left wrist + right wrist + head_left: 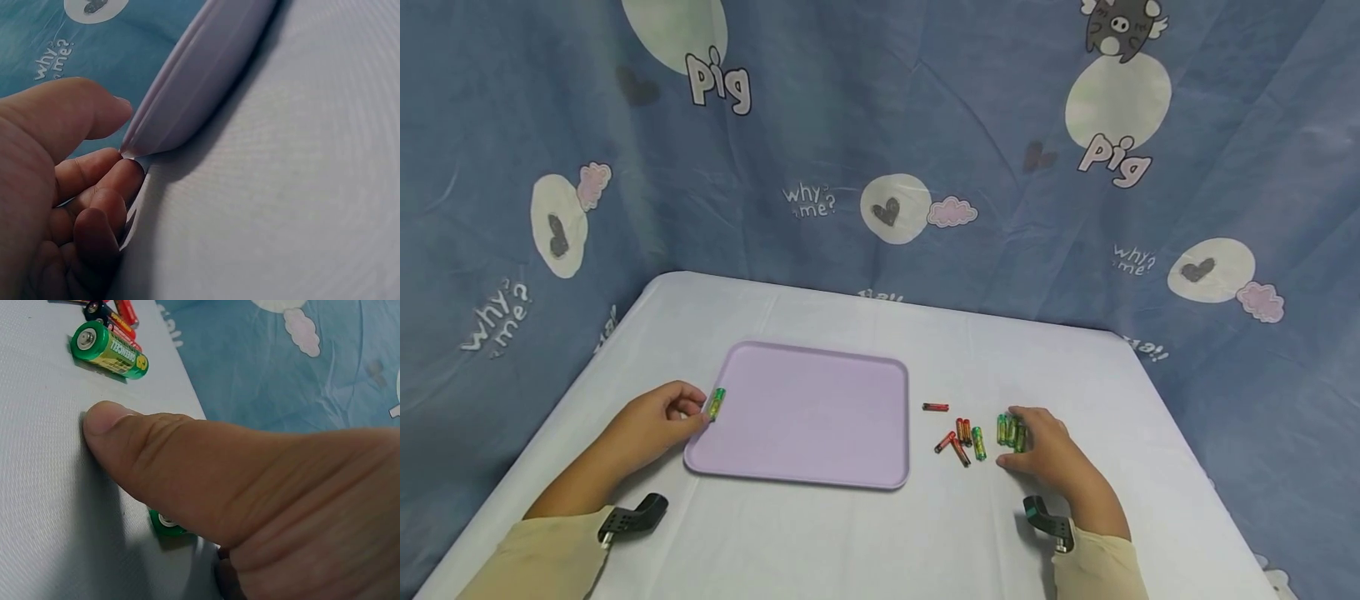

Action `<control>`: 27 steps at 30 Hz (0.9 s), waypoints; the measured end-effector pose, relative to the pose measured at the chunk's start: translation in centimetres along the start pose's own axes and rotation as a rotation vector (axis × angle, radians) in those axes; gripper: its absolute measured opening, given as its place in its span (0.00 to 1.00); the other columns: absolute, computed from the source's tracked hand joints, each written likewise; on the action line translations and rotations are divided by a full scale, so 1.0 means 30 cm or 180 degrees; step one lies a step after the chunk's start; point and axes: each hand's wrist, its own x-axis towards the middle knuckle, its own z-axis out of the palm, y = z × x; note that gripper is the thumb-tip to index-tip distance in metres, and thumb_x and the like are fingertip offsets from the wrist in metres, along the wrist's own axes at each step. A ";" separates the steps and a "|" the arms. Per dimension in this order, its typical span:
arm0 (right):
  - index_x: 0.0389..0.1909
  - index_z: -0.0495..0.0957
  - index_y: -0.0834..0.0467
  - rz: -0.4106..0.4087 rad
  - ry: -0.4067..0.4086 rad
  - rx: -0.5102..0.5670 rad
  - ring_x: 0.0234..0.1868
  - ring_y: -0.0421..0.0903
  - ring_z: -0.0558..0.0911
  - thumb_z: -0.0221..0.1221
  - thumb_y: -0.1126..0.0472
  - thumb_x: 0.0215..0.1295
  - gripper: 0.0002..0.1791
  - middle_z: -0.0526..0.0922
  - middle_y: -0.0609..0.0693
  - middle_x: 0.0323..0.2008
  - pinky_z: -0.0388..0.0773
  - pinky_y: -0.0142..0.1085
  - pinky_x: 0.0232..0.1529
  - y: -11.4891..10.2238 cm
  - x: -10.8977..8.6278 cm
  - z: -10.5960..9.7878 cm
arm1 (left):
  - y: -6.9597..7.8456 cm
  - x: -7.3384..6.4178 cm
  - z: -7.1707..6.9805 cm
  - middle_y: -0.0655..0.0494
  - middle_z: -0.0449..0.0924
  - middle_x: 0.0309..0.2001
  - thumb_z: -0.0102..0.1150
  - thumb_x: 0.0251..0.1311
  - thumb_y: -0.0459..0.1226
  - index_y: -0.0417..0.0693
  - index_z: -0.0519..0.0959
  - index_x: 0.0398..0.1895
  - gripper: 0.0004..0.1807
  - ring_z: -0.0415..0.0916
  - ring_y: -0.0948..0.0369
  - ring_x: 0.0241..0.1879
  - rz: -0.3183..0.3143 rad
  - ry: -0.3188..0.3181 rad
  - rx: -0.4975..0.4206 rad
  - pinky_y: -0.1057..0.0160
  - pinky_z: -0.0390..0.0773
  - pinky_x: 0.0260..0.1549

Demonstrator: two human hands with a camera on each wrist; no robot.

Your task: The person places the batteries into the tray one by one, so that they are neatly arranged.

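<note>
Curtain (985,125) at the back, hanging blue and wrinkled, showing a pig, hearts, pink clouds and lettering. Below, table (820,533), spreading forward under a white cloth. Then tray (808,417), pale purple, lying on the cloth left of the middle. Left sleeve (531,562) and right sleeve (1097,575), both beige, reaching in from the near side. Left hand (658,421) at the tray's left edge, curling its fingers loosely, keeping thumb and fingertips apart beside the rim. Right hand (1048,446) well right of the tray, arching over three green batteries (1002,430), stretching its thumb straight on the near side, spreading its fingers to the far side; contact with those three impossible to tell. Left mount (634,517) and right mount (1047,523), both black, jutting out at the wrists. Among the smaller things, those three, lying side by side, partly hiding under the right hand; another green battery (979,443), lying just left of them; one more green battery (717,404), lying along the tray's left edge, just beside the left fingertips. Smallest, five red batteries (960,452), four clustering beside the lone green one, the fifth lying slightly apart, near the tray's right edge.
</note>
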 end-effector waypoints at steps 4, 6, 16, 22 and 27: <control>0.73 0.70 0.60 0.0011 0.0012 -0.0019 0.71 0.66 0.68 0.79 0.49 0.54 0.47 0.71 0.63 0.71 0.66 0.64 0.69 0.000 0.000 0.000 | 0.004 -0.001 0.000 0.54 0.82 0.40 0.68 0.65 0.42 0.41 0.79 0.53 0.19 0.73 0.59 0.37 0.0027 0.0014 0.0004 0.64 0.72 0.34; 0.72 0.71 0.60 0.0008 0.0015 -0.0037 0.70 0.65 0.69 0.78 0.49 0.56 0.45 0.72 0.63 0.70 0.66 0.64 0.69 -0.001 0.002 -0.001 | 0.003 -0.001 0.000 0.54 0.82 0.40 0.68 0.65 0.41 0.41 0.80 0.53 0.18 0.73 0.59 0.37 0.0032 0.0017 0.0007 0.64 0.72 0.34; 0.68 0.75 0.60 -0.0011 0.0084 -0.0090 0.67 0.63 0.73 0.74 0.55 0.61 0.35 0.76 0.62 0.66 0.68 0.63 0.68 0.005 0.013 -0.001 | 0.006 -0.001 -0.004 0.54 0.82 0.41 0.67 0.66 0.41 0.41 0.80 0.53 0.18 0.73 0.59 0.37 0.0018 0.0005 0.0032 0.64 0.72 0.34; 0.67 0.77 0.61 0.0006 0.0106 -0.0098 0.65 0.62 0.76 0.74 0.56 0.61 0.34 0.77 0.62 0.64 0.70 0.61 0.67 0.000 0.013 -0.005 | 0.013 -0.007 -0.004 0.54 0.82 0.40 0.66 0.66 0.41 0.41 0.79 0.54 0.18 0.73 0.59 0.38 -0.0025 -0.0006 0.0019 0.64 0.72 0.34; 0.66 0.77 0.62 0.0008 0.0142 -0.0061 0.64 0.62 0.77 0.75 0.56 0.61 0.34 0.78 0.63 0.63 0.71 0.61 0.67 -0.001 0.009 -0.005 | 0.014 -0.005 0.000 0.54 0.82 0.40 0.66 0.66 0.40 0.41 0.80 0.53 0.17 0.73 0.59 0.37 -0.0008 0.0007 0.0036 0.64 0.72 0.34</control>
